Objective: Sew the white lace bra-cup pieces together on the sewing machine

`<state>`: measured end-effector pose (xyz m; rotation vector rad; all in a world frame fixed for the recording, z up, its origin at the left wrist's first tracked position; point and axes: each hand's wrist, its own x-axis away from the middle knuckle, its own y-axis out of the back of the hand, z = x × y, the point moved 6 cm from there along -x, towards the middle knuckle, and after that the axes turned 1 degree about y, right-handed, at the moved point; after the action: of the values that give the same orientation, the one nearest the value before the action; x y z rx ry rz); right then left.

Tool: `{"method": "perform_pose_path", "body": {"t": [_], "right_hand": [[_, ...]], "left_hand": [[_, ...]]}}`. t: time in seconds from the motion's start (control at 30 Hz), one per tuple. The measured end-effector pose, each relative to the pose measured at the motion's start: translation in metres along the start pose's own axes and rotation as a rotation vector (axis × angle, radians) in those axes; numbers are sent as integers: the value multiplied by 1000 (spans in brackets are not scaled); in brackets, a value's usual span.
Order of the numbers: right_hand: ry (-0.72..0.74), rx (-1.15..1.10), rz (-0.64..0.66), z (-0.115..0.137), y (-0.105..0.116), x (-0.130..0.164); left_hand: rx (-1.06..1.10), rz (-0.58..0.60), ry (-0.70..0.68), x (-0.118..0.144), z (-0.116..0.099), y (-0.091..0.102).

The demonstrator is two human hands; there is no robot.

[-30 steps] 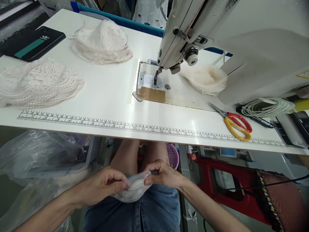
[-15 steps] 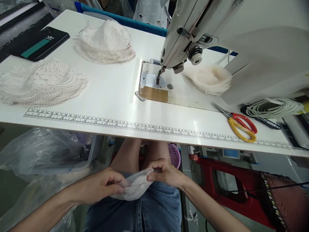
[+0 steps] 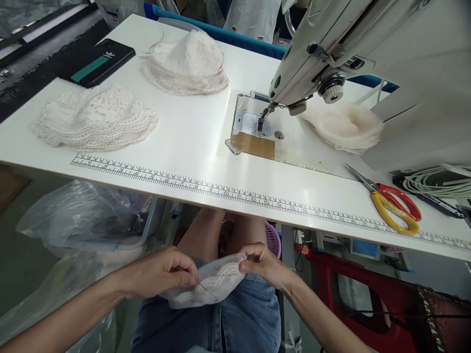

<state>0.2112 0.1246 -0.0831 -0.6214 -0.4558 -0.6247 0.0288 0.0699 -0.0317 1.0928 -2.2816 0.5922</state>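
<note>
Over my lap, below the table edge, I hold a small white lace fabric piece (image 3: 215, 287) between both hands. My left hand (image 3: 165, 272) pinches its left end and my right hand (image 3: 263, 264) pinches its upper right edge. On the white table (image 3: 191, 142) lie two stacks of white lace pieces, one at the left (image 3: 97, 117) and one farther back (image 3: 187, 61). A third, cream stack (image 3: 342, 125) sits under the arm of the sewing machine (image 3: 368, 54), whose needle (image 3: 262, 120) stands over the metal plate.
Red and yellow scissors (image 3: 392, 206) lie at the table's right front by a coiled white cable (image 3: 437, 181). A black phone (image 3: 97, 63) rests at the back left. Clear plastic bags (image 3: 81, 215) hang under the table on the left; a red stool (image 3: 364, 299) stands right.
The view has shifted so the table appears further right. My hands stay on the lace piece in my lap, adjusting their pinch slightly.
</note>
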Motion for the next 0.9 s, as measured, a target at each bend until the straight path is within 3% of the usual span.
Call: {"method": "perform_pose_path", "body": {"t": [0.3,0.4,0.9], "right_hand": [[-22,27,43,8,-20,-1],[-28,39,62,13,-27,-1],[7,117,150,21,-33,1]], "left_hand": [[136,52,-24,-1,-2,-6],[87,25,-34,-9,-5,-10],[238,-14,116,-8,10,-8]]}}
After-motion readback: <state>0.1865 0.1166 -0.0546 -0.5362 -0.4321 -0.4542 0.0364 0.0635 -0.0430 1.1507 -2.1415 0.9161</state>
